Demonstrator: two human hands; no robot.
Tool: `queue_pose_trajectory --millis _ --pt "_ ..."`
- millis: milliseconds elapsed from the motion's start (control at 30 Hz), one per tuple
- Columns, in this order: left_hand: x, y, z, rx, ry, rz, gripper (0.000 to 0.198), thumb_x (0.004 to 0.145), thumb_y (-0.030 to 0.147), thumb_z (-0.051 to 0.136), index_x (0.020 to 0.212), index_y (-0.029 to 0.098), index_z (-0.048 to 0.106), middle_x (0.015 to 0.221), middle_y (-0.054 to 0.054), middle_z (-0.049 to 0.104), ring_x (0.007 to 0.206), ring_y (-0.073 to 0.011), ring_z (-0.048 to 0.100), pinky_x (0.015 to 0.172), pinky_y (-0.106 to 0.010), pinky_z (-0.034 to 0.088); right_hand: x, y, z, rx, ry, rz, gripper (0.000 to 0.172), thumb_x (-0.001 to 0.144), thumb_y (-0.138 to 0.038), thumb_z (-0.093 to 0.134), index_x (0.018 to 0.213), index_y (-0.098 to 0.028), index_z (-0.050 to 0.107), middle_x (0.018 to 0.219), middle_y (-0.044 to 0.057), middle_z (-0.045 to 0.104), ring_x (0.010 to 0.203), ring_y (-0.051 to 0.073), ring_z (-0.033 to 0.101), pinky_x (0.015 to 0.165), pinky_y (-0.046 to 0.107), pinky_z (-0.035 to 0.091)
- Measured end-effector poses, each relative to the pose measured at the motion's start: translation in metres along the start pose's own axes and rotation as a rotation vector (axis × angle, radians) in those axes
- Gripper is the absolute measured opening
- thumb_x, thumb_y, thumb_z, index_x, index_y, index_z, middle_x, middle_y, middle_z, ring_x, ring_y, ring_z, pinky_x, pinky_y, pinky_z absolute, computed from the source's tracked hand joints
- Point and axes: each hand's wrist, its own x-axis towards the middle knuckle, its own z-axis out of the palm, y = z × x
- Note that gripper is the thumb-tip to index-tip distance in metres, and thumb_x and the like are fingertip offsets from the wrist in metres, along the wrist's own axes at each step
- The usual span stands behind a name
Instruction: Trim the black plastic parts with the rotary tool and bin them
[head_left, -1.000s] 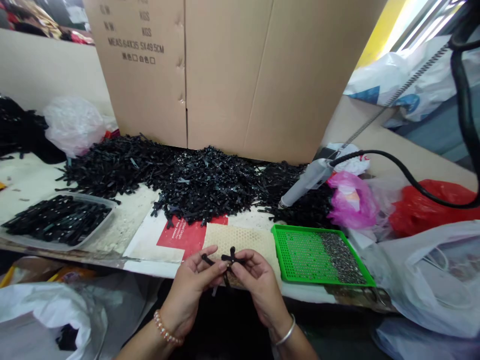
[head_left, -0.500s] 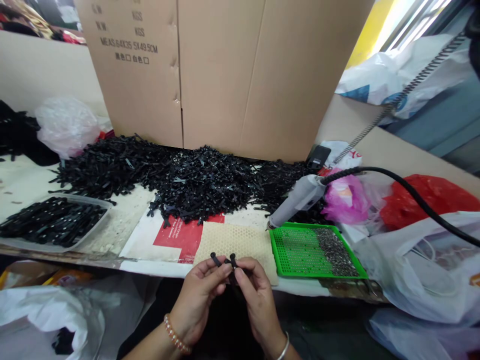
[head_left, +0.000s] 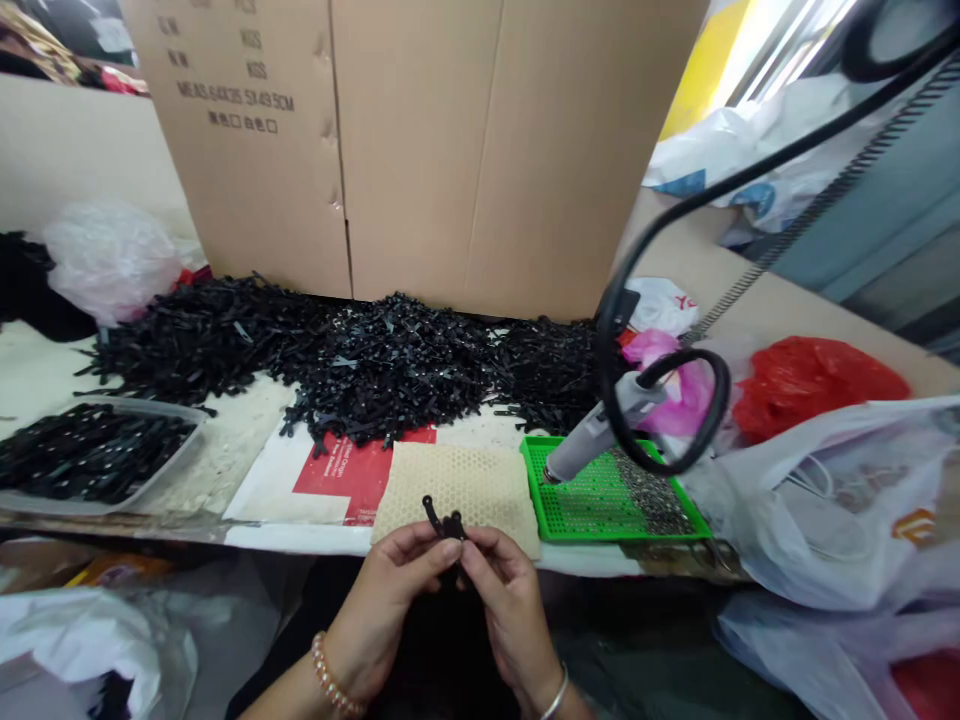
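Observation:
Just in front of the bench edge, my left hand (head_left: 401, 575) pinches a small black strip (head_left: 433, 513) with a rounded end. My right hand (head_left: 499, 590) is closed on another small black strip (head_left: 456, 525), and the two pieces meet between my fingertips. Their lower parts are hidden by the fingers. Behind my hands lies a cream honeycomb-textured mat (head_left: 457, 480). A grey electric screwdriver (head_left: 592, 437) on a black cord hangs with its tip over the green tray (head_left: 577, 510), which holds many tiny metal screws (head_left: 649, 495).
Heaps of black strips (head_left: 390, 370) spread along the bench before a tall cardboard box (head_left: 412, 150). A clear plastic tub (head_left: 196, 425) of black pieces stands at left. Red (head_left: 817, 385) and white plastic bags (head_left: 810, 540) crowd the right. The cord (head_left: 645, 225) loops above the tray.
The screwdriver has swung to hang over the green tray, its cord now looped. My hands have drawn closer together, bringing the black strips together. The view has shifted slightly.

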Motion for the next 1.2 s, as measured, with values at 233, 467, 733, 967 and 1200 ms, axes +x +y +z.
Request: queue_pose_trajectory --millis 233,467,733,967,1200 --pt "0.011 0.010 0.016 -0.050 -0.056 -0.051 0.032 0.058 0.037 0.084 0.079 0.015 0.073 0.079 -0.003 0.070 0.070 -0.0114 0.061 0.064 -0.019 0.046 0.005 -0.013 -0.012 -0.276 -0.008 -0.234 0.026 0.081 -0.039 0.071 0.101 -0.023 0.071 0.090 0.006 0.062 0.085 0.022 0.059 0.077 0.032 0.051" --pt "0.056 0.033 0.035 0.021 -0.071 -0.124 0.026 0.061 0.028 0.084 0.071 0.013 0.066 0.080 -0.008 0.072 0.065 -0.0129 0.066 0.061 -0.020 0.051 0.083 -0.099 -0.059 -0.307 0.390 -0.717 0.059 0.081 -0.034 0.070 0.133 -0.030 0.042 0.128 0.005 0.044 0.116 0.019 0.044 0.099 0.032 0.039" --pt "0.100 0.019 0.069 0.124 -0.199 -0.217 0.031 0.058 0.027 0.085 0.068 0.010 0.062 0.068 -0.009 0.069 0.055 -0.0136 0.064 0.053 -0.023 0.053 0.158 -0.128 -0.054 -0.411 0.097 -0.630 0.042 0.079 -0.031 0.064 0.118 -0.022 0.050 0.081 -0.002 0.057 0.070 0.015 0.052 0.072 0.027 0.044" --pt "0.106 0.011 0.074 0.131 -0.166 -0.246 0.031 0.057 0.026 0.086 0.066 0.010 0.061 0.066 -0.007 0.068 0.054 -0.0127 0.062 0.053 -0.024 0.052 0.150 -0.107 -0.073 -0.295 0.163 -0.516 0.034 0.081 -0.040 0.063 0.106 -0.017 0.059 0.050 -0.007 0.041 0.044 0.012 0.037 0.045 0.025 0.033" --pt "0.106 0.010 0.076 0.096 -0.082 -0.225 0.020 0.067 0.018 0.078 0.067 0.011 0.060 0.067 -0.007 0.067 0.058 -0.0136 0.063 0.054 -0.024 0.054 0.154 -0.089 -0.088 -0.217 0.163 -0.473 0.028 0.080 -0.044 0.065 0.093 -0.019 0.060 0.049 -0.008 0.037 0.042 0.011 0.037 0.045 0.024 0.033"
